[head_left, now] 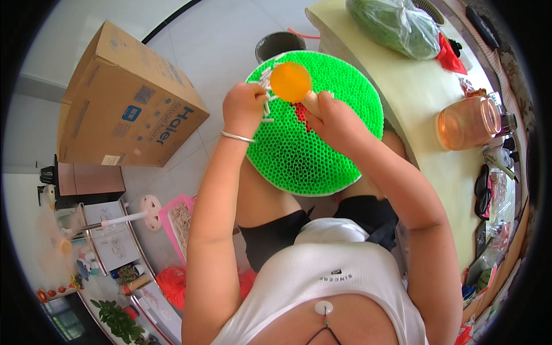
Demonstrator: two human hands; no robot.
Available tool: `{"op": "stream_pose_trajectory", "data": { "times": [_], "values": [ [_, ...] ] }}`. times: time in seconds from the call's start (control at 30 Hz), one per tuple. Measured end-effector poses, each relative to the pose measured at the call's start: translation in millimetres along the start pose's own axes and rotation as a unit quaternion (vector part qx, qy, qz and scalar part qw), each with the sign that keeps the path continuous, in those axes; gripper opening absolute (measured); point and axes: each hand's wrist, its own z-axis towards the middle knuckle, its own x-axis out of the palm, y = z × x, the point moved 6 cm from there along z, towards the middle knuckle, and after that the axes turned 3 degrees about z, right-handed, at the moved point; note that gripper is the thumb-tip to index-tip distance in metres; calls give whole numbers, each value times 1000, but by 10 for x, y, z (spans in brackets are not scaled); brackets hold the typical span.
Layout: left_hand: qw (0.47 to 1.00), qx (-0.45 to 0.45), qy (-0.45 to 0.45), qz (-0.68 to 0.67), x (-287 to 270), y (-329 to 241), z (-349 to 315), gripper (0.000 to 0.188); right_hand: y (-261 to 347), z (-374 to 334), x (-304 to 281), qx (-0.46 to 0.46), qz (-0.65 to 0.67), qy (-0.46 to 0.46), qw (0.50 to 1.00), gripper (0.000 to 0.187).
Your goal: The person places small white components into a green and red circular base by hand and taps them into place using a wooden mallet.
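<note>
A round green board (305,161), covered in small round openings like packed tube ends, rests over my lap. My right hand (340,122) is wrapped round the wooden handle of a mallet (291,82) with a translucent orange head, held over the board's far part. At the board's left edge, my left hand (244,106) has its fingers curled together; what they pinch is hidden. Several short white sticks (268,109) lie or stand beside those fingers. A patch of red openings (301,117) shows among the green ones, partly behind the mallet.
A large cardboard box (135,100) stands on the floor to the left. Beyond the board is a dark bucket (280,45). The pale table (420,95) on the right bears a bag of greens (397,29) and an amber jar (468,122). A pink tray (178,224) sits at lower left.
</note>
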Motion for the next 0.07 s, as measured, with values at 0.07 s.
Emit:
{"op": "stream_pose_trajectory", "data": {
  "times": [0.07],
  "values": [
    [999,20,-13,24,105,-19,30,13,25,58,-106,142,115,138,973,27]
  ]
}}
